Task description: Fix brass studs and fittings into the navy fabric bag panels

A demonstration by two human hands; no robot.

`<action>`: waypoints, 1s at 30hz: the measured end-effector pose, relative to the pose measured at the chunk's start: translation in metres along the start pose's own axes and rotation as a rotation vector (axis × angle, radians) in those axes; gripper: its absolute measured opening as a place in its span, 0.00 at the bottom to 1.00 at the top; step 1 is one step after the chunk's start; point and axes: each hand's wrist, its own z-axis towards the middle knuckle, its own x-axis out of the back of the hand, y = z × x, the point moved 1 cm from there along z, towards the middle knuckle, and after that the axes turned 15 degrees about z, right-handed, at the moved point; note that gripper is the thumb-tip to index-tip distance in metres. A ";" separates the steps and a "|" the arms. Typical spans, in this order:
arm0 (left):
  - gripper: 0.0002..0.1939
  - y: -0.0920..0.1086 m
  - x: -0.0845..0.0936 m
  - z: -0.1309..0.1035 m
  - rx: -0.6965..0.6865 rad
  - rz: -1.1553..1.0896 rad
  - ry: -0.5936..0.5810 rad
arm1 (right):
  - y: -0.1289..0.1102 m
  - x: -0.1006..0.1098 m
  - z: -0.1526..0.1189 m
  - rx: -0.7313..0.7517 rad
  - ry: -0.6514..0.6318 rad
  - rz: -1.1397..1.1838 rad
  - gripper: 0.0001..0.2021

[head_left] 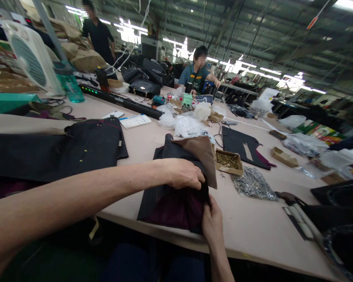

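On the table in front of me lies a black bag piece (153, 201) with a maroon lining (176, 211) and a brown flap (201, 150) folded up at its far side. My left hand (186, 173) reaches across from the left, its fingers curled and closed on the black edge near the flap. Lower down, my right hand (212, 219) grips the right edge of the same piece, thumb on the near side. The fingertips of both hands are partly hidden by the material. Just right of the flap sits a small cardboard box (238, 170) of brass-coloured metal parts.
A plastic bag of silvery parts (254, 184) and a hammer (290, 197) lie to the right. Black panels (97, 143) are stacked left; another panel (238, 143) lies beyond the box. Crumpled plastic (186, 127) sits ahead. A co-worker (191, 74) is across the table.
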 end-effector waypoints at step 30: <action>0.36 -0.057 -0.141 0.093 0.091 -0.188 -0.007 | -0.022 0.059 -0.007 0.378 0.144 -0.572 0.15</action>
